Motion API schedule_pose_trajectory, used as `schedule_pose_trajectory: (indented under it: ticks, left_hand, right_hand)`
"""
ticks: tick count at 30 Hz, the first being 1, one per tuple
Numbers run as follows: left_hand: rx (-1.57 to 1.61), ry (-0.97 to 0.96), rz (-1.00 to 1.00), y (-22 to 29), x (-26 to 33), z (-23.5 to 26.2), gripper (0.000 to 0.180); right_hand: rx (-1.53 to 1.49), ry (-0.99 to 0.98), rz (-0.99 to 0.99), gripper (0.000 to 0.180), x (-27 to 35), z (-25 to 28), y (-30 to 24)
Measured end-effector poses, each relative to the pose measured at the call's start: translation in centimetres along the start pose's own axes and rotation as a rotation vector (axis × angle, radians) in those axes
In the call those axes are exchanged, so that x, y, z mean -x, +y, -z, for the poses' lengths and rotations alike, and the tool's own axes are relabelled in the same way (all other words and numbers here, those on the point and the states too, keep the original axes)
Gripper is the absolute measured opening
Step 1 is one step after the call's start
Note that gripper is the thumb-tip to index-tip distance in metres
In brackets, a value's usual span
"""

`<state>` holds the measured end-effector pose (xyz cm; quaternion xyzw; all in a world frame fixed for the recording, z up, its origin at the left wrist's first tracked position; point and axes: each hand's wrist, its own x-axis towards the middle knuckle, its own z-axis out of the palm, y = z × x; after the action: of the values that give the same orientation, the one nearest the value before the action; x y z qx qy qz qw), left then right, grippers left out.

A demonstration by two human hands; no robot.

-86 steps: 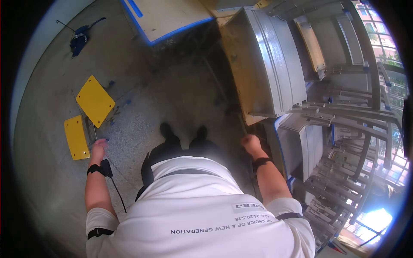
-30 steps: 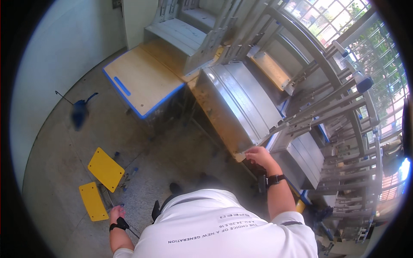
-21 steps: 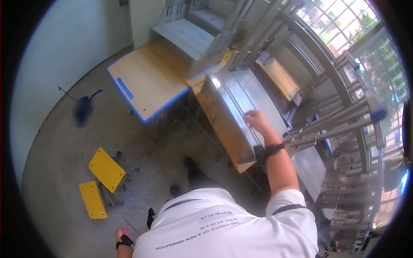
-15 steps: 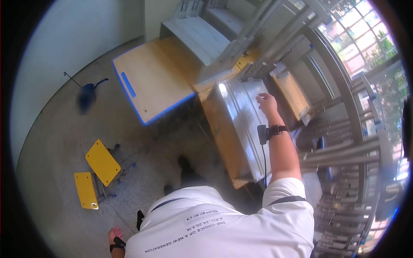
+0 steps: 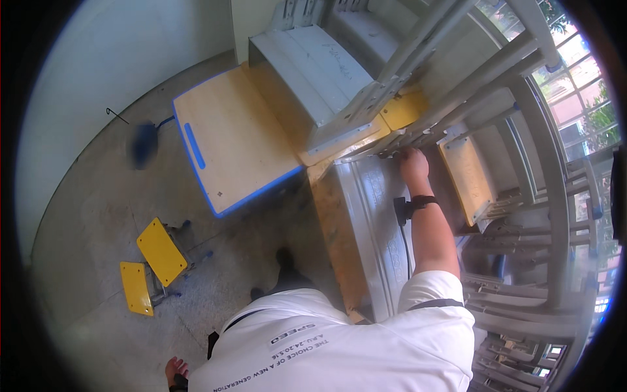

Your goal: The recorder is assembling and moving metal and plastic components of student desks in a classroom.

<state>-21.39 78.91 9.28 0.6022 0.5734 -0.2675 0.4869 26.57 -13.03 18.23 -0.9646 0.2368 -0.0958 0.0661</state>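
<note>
My right hand (image 5: 414, 167) reaches out to the far corner of an upturned school desk's grey metal box (image 5: 375, 215). Its fingers curl closed at the metal edge beside the leg brackets, and the fingertips are partly hidden. Beneath the box lies the desk's wooden top (image 5: 334, 228). Low at the left, my left hand (image 5: 175, 370) hangs by my side, fingers apart and holding nothing.
A wooden desktop with blue edging (image 5: 238, 137) stands ahead, another upturned grey desk (image 5: 313, 72) beside it. Stacked metal desk frames (image 5: 555, 170) crowd the right side. On the floor at left are a chair with yellow panels (image 5: 161, 252) and a blurred blue object (image 5: 144, 145).
My right hand has moved farther out, from above the metal box to its far corner, and its fingers have curled in. The view has shifted slightly; my left hand stays low.
</note>
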Motion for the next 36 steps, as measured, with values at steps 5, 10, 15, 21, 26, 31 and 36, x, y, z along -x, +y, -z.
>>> schedule_pose_trajectory:
  ticks: [5,10,15,21,26,31,36]
  left_hand:
    - [0.045,0.052,0.004,2.7,0.1,-1.1,0.057]
    - [-0.034,0.029,-0.05,3.9,-0.5,-1.9,0.056]
    - [-0.005,0.052,-0.039,3.7,-1.0,-2.2,0.054]
    - [0.005,0.044,0.007,1.4,-1.8,-2.5,0.056]
    - [0.056,0.008,0.014,0.7,-3.2,-1.8,0.057]
    - [0.123,0.011,0.0,-0.8,-5.5,-0.7,0.059]
    - [0.173,-0.04,-0.046,-3.7,-6.7,0.5,0.05]
  right_hand:
    - [-0.069,0.065,0.07,0.018,0.4,-0.5,0.4]
    - [-0.297,0.119,0.237,0.005,1.5,1.1,-0.3]
    - [-0.39,0.098,0.333,0.006,4.0,3.7,-1.8]
    - [-0.695,0.168,0.141,0.007,5.4,7.6,-3.6]
    - [-0.849,0.148,0.17,0.007,6.0,11.2,-5.3]
    - [-1.046,0.093,0.21,0.009,7.0,17.8,-10.8]
    - [-1.043,0.031,0.296,0.012,6.5,19.3,-17.1]
